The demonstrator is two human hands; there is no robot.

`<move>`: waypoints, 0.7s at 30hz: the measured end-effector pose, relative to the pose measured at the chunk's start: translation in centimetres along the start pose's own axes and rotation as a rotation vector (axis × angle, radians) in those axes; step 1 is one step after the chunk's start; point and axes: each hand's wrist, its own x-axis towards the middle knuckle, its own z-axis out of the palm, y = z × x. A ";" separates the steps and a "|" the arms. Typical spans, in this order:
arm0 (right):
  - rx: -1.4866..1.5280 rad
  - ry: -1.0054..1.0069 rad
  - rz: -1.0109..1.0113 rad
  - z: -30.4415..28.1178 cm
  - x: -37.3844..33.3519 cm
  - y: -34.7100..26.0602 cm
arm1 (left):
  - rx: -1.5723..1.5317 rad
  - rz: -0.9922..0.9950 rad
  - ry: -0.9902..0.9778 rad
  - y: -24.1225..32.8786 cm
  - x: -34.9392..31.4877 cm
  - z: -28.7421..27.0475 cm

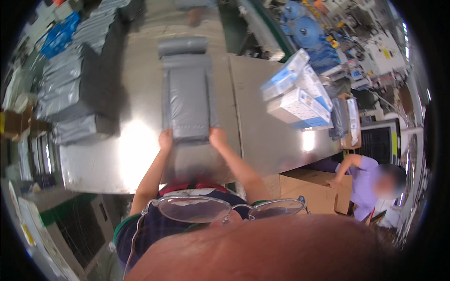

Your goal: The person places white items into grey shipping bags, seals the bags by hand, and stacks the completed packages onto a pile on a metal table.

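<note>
A long grey plastic mailer bag [187,96] lies flat on the metal table [140,89] in front of me, and a box-shaped bulge shows through its film. My left hand [166,139] is closed on the bag's near left corner. On the near right corner my right hand [217,136] is closed in the same way. Both sets of fingertips are partly hidden by the film. At the bag's far end lies a grey rolled or rounded package [183,46]; whether it is joined to the bag I cannot tell.
Stacked grey wrapped packages [70,84] line the table's left side, with a blue plastic basket [61,35] behind them. White and blue boxes [300,103] lie in a heap at the right. A person [368,182] at lower right touches a cardboard box [309,192] beside the table.
</note>
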 end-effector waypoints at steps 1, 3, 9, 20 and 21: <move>-0.109 -0.105 0.004 0.4 0.8 0.1 | 0.101 -0.044 0.028 0.4 0.2 0.1; -0.120 -0.220 0.067 -2.9 0.6 -2.5 | 0.240 -0.007 -0.068 4.7 0.0 -3.3; 0.102 -0.803 -0.311 -7.5 1.1 -2.6 | -0.948 -0.600 -0.765 7.2 3.2 -6.8; -0.481 -0.044 -0.122 -33.0 12.9 24.8 | 0.083 0.051 -0.490 8.4 3.8 -8.9; -0.430 -0.001 -0.047 -33.1 10.9 27.3 | 0.168 0.015 -0.467 13.0 3.9 -8.4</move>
